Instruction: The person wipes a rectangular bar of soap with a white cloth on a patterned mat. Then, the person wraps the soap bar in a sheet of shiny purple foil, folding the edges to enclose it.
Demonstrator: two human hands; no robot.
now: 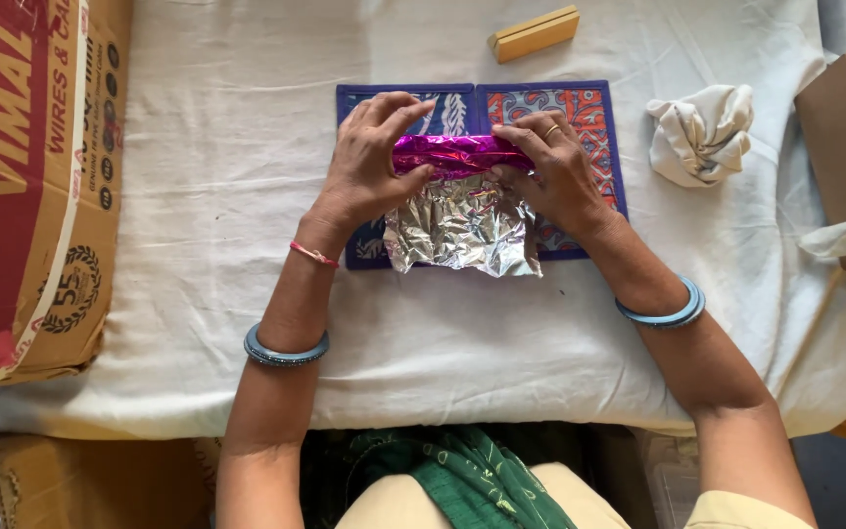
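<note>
Both grips pinching foil roll: left hand (369, 157) and right hand (550, 167) press magenta fold (454, 154) over silver sheet (462, 227) on mat (594, 113), mid-bench. Rolling seems underway; next likely needs even pressure.

One head-worn camera looks steeply down, close over the white cloth-covered table (227, 196) before the person.

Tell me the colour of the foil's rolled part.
Shiny magenta on the roll, silver on the flat foil below; head view shows it.
</note>
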